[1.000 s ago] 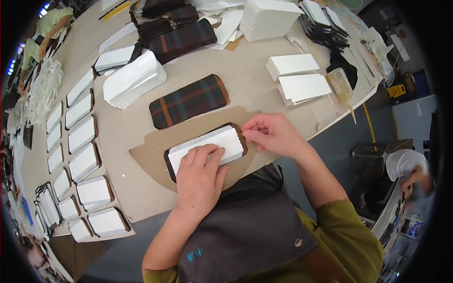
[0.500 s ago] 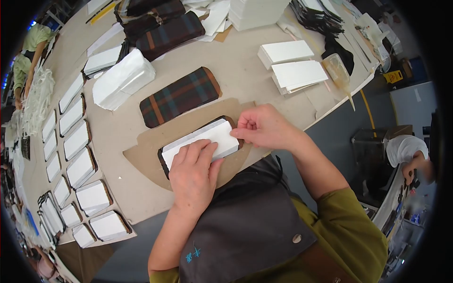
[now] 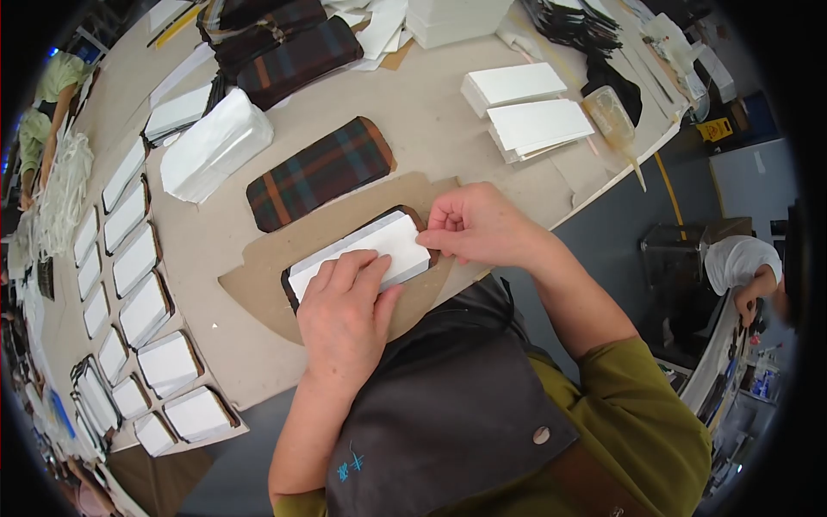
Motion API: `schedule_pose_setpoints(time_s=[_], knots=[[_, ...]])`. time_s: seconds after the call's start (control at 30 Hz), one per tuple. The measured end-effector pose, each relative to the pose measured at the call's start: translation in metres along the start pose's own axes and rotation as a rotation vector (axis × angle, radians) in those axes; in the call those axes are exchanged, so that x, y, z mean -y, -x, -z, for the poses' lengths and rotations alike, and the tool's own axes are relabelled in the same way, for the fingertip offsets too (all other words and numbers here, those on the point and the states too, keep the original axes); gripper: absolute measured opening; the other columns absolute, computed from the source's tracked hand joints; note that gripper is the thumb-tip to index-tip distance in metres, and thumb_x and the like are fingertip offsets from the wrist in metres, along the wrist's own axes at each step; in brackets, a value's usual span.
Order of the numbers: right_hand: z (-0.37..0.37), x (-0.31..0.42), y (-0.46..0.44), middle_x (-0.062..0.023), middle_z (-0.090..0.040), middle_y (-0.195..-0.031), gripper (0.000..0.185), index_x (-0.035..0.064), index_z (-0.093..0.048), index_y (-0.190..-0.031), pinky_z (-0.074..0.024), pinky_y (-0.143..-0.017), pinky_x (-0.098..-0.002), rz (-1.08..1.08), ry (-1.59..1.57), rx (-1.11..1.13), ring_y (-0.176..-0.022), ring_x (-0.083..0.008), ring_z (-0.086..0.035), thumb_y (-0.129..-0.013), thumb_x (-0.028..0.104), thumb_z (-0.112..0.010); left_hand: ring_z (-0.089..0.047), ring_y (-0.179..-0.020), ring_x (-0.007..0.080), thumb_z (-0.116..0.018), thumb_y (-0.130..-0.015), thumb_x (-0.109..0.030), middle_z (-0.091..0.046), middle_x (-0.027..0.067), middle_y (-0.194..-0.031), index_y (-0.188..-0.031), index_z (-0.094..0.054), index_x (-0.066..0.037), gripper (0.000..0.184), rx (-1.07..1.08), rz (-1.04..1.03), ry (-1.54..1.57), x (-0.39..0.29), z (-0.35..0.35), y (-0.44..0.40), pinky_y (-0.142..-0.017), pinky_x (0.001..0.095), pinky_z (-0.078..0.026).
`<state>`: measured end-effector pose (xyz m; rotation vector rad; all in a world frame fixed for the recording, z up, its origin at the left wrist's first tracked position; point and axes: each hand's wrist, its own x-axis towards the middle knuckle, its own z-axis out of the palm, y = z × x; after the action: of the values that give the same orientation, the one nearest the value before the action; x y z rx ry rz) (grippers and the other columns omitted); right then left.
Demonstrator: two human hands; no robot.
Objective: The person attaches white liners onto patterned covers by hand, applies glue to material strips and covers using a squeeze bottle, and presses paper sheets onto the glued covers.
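A white paper panel [image 3: 383, 245] with a dark, brown-edged backing lies slantwise on a tan cardboard sheet [image 3: 248, 280] at the table's near edge. My left hand [image 3: 345, 314] rests on the panel's near left part, fingers laid out over it. At the panel's right end my right hand [image 3: 475, 226] has thumb and index finger closed on the edge; its other fingers are curled. Just beyond the cardboard lies a dark plaid fabric piece [image 3: 320, 175] with rounded ends.
White-faced pieces [image 3: 139, 252] stand in rows at left, by a white paper bundle [image 3: 217, 145]. Plaid pieces [image 3: 297, 60] are piled at the back. White card stacks [image 3: 541, 125] and a glue-stained bottle [image 3: 610, 119] lie right. Other people work at both sides.
The view has shifted slightly, so the table things appear a little further left and up. Both hands keep nearly the same place on the panel.
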<state>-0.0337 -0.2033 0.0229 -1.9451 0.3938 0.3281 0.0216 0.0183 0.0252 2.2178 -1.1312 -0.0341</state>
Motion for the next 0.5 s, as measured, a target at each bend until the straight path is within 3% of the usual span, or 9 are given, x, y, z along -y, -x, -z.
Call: schedule_pose_setpoints(time_s=[0.17,0.5], knots=[[0.001,0.002,0.000,-0.0031,-0.067,-0.069,0.019,0.0014,-0.065,-0.078,-0.0471,-0.047,-0.0215,0.020,0.019,0.017,-0.057,-0.0061,-0.060,-0.089,0.015,-0.073,-0.061,-0.089,0.0285,-0.082,-0.072,-0.015,-0.065,0.0069,-0.103,-0.103,-0.068,-0.004,0.037,-0.005,-0.011,-0.043,-0.003,-0.005,0.000,-0.076,0.0391,-0.050],[0.003,0.020,0.000,-0.0014,-0.065,-0.067,0.023,0.0044,-0.065,-0.081,-0.0422,-0.044,-0.0204,-0.072,-0.335,0.089,-0.050,-0.0058,-0.056,-0.091,0.024,-0.071,-0.063,-0.088,0.0296,-0.082,-0.074,-0.015,-0.066,0.0085,-0.099,-0.096,-0.063,-0.005,0.031,-0.024,0.044,-0.049,-0.006,-0.008,-0.002,-0.075,0.0387,-0.051]])
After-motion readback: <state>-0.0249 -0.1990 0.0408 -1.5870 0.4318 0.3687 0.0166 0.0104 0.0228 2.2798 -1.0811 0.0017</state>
